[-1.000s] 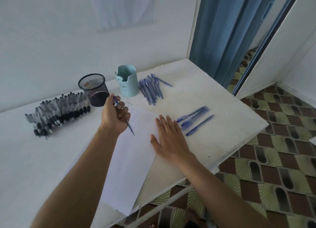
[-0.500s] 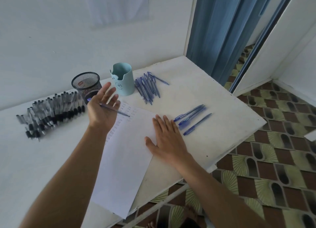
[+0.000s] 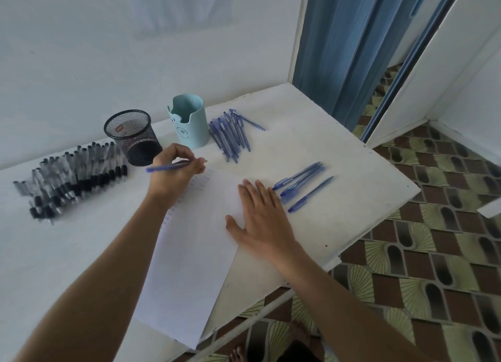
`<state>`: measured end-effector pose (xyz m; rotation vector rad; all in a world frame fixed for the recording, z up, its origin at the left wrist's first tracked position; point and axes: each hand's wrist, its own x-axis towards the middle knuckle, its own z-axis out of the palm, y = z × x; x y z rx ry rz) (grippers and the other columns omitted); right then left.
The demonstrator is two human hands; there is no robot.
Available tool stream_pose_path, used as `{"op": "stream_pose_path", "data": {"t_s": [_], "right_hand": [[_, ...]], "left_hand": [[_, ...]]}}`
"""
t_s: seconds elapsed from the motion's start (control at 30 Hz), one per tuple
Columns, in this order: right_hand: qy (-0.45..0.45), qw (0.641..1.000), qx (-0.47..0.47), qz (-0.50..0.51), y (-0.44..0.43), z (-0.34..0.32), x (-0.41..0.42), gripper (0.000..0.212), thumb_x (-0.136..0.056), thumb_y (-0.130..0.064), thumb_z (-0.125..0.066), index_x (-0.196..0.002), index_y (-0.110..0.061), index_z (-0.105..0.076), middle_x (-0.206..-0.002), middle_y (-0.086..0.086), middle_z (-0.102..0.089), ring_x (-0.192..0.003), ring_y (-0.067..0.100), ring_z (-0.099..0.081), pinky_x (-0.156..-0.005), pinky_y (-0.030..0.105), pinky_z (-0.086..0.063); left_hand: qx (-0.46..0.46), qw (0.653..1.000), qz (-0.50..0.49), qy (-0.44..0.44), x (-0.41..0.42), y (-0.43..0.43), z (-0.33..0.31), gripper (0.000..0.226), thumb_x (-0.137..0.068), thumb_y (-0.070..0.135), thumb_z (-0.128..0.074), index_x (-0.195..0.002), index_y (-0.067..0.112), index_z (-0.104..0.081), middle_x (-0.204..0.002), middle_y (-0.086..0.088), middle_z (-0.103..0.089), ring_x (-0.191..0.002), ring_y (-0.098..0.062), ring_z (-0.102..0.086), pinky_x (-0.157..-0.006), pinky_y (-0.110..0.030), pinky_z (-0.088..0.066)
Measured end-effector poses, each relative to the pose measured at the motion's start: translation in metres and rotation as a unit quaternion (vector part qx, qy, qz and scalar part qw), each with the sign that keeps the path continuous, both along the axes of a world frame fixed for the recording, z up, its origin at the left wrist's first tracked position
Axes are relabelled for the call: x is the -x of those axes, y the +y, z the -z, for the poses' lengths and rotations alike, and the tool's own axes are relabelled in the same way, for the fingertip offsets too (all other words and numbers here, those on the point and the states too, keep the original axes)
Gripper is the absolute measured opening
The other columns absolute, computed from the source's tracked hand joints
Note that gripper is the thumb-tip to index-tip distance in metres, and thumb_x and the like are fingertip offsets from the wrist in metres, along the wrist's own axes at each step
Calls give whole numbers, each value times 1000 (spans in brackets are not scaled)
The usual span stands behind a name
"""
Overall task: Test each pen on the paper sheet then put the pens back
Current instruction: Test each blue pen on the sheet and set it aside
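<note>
The left hand (image 3: 176, 173) pinches a pen (image 3: 165, 168) between thumb and curled fingers, where half a second ago those fingers were splayed with the pen lying loose across them; the pen now lies nearly level, its back end poking out leftward, over the far corner of the sheet (image 3: 189, 253) (whether the tip touches paper I cannot tell); the right hand (image 3: 264, 218) stays flat, fingers straight, pressing the sheet's right edge to the table (image 3: 352, 177); four pens (image 3: 303, 185) lie just beside its fingertips, unmoved; blue pens (image 3: 230, 133) rest by the blue cup (image 3: 189, 122), black pens (image 3: 70, 177) left of the mesh cup (image 3: 132, 136)
</note>
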<state>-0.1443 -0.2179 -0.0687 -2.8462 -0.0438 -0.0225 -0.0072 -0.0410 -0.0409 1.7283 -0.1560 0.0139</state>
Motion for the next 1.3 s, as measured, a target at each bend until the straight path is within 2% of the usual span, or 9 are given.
{"op": "stream_pose_path", "data": {"t_s": [0.1, 0.2, 0.3, 0.37, 0.47, 0.53, 0.7, 0.87, 1.3], "right_hand": [[-4, 1000, -3, 2, 0, 0, 0, 89, -85, -62, -12, -159, -13, -14, -168, 4, -10, -154, 22, -2, -124, 40, 2], [-6, 1000, -3, 2, 0, 0, 0, 87, -87, -61, -15, -159, -13, -15, -168, 4, -10, -154, 22, -2, -123, 40, 3], [-6, 1000, -3, 3, 0, 0, 1, 86, -88, -61, -17, -159, -13, -15, -168, 3, -9, -154, 22, -2, -123, 39, 3], [-8, 1000, -3, 3, 0, 0, 1, 81, -93, -58, -25, -159, -13, -15, -168, 4, -9, -154, 23, -2, -123, 40, 3], [-8, 1000, 3, 6, 1, 0, 1, 81, -93, -59, -24, -159, -13, -14, -168, 3, -9, -154, 22, -2, -124, 41, 1], [-8, 1000, 3, 7, 1, 0, 1, 83, -90, -60, -20, -159, -13, -14, -168, 3, -10, -154, 22, -2, -124, 40, 1], [-13, 1000, -10, 7, 1, -2, 2, 77, -97, -54, -36, -159, -13, -15, -168, 3, -10, -154, 22, -2, -124, 40, 1], [-18, 1000, -3, 11, 2, 0, 1, 79, -94, -56, -30, -158, -12, -17, -167, 4, -13, -154, 23, -5, -123, 40, 0], [-21, 1000, -14, 12, 2, -1, 2, 77, -97, -54, -38, -158, -13, -17, -167, 4, -12, -154, 22, -4, -125, 41, -1]], "left_hand": [[-14, 1000, 0, 8, 6, -5, -3, 16, -81, 3, -79, -84, -3, -65, -84, -15, -74, -73, -18, -74, -65, -26, -59], [-73, 997, -41, -6, 7, -5, -2, 18, -80, 0, -73, -70, 0, -59, -70, -12, -71, -51, -17, -63, -47, -27, -51], [-102, 991, -82, -11, 4, 2, 2, 24, -63, 0, -59, -57, 2, -37, -52, -13, -47, -48, -20, -41, -46, -30, -34], [-116, 990, -76, -18, 3, 2, 1, 26, -55, 2, -53, -57, 5, -28, -55, -10, -31, -55, -20, -31, -49, -32, -26], [-123, 990, -59, -21, 5, 0, 0, 33, -59, -7, -49, -55, 15, -25, -60, -5, -24, -59, -18, -24, -52, -30, -19], [-123, 991, -54, -19, 6, -1, 0, 36, -62, -11, -47, -55, 16, -25, -60, -3, -22, -59, -16, -22, -52, -28, -17], [-173, 984, -33, -37, 9, -4, -1, 38, -65, -12, -47, -55, 16, -24, -57, -2, -21, -51, -10, -18, -43, -22, -16], [-190, 980, -21, -64, 5, 0, 5, 23, -56, 6, -44, -47, 22, -30, -52, 9, -18, -58, -16, -17, -49, -26, -14], [-196, 979, -9, -61, 3, -1, 7, 25, -56, 4, -45, -49, 21, -29, -57, 0, -21, -61, -19, -20, -53, -31, -17]]}}
